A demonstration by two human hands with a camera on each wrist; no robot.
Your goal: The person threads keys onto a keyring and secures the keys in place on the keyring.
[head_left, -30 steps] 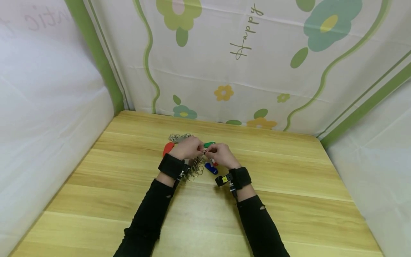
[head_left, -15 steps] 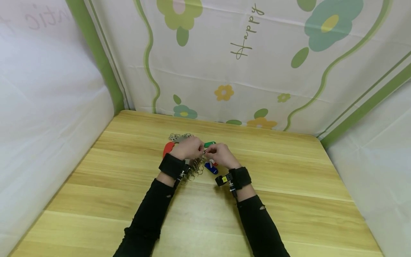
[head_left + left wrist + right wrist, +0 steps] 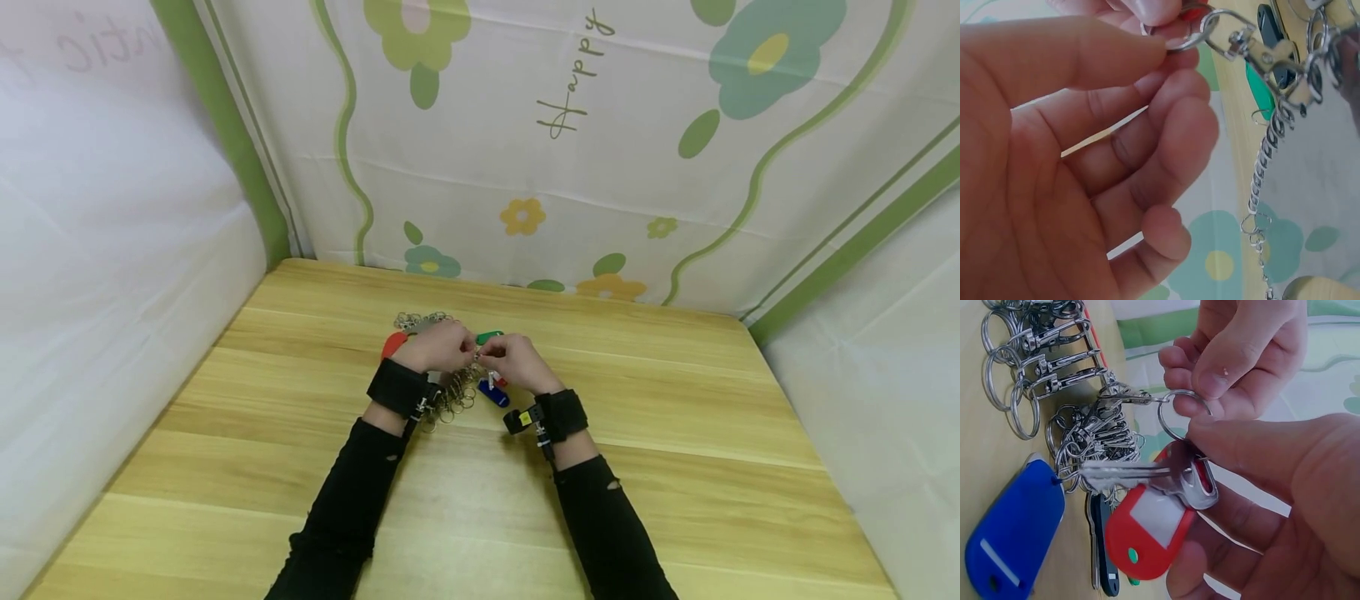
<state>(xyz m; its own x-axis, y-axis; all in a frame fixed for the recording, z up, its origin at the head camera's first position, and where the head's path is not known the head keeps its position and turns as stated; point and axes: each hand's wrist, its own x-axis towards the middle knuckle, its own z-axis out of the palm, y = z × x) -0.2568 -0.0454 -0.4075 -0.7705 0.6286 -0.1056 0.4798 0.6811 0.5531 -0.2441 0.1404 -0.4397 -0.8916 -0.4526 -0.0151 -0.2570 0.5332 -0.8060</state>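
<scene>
Between thumb and finger my left hand (image 3: 442, 343) pinches the edge of a metal split key ring (image 3: 1163, 419), which is linked to a swivel clasp (image 3: 1279, 59). My right hand (image 3: 516, 360) pinches the same ring from the other side. A silver key (image 3: 1147, 475) and a red key tag (image 3: 1147, 540) with a white label hang at the right hand's fingertips. Whether both are threaded fully on the ring is hidden by the thumb. In the left wrist view, the left hand's other fingers (image 3: 1179, 150) are loosely bent.
Many clasps with rings (image 3: 1029, 369) hang in a row left of the hands. A blue key tag (image 3: 493, 393) and a green one (image 3: 490, 337) lie nearby on the wooden table (image 3: 637, 500). An orange-red object (image 3: 392, 344) shows behind the left wrist. Fabric walls (image 3: 465, 167) surround the table.
Both hands stay at the same spot with only slight finger movement. The small silver key by the red tag shows at a slightly different angle.
</scene>
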